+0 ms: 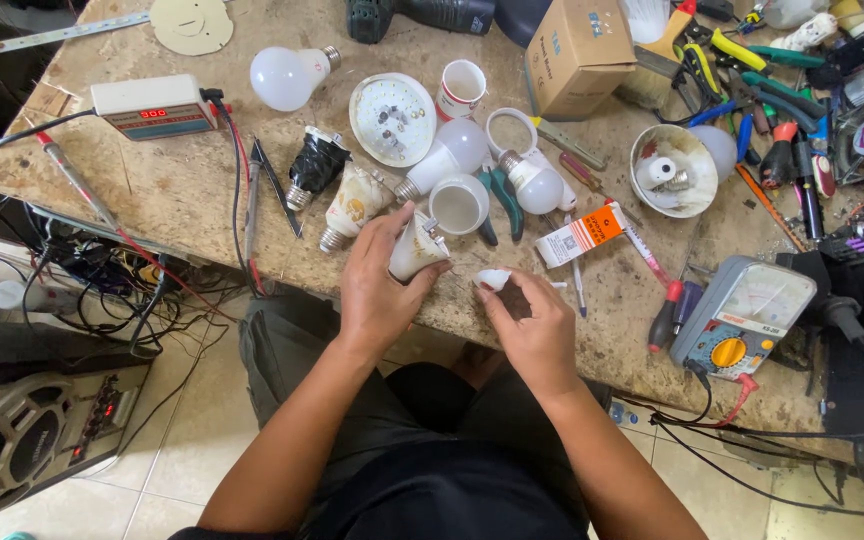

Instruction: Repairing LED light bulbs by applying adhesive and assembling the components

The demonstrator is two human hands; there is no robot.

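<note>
At frame centre, a light, brittle-looking bulb housing (pixel 416 250) is gripped around its body by the left hand (pixel 377 290); a small white part (pixel 493 278) is pinched in the right hand (pixel 534 325).

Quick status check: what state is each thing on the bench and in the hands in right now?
Left hand: gripping a bulb housing, dome off.
Right hand: pinching a small white piece.
Whole bulb: intact, lying on its side.
LED disc: exposed, face up.
White cup: open, upright.
Tester box: on, red display lit.
Analog meter: lying flat, leads attached.
Cardboard box: closed.
</note>
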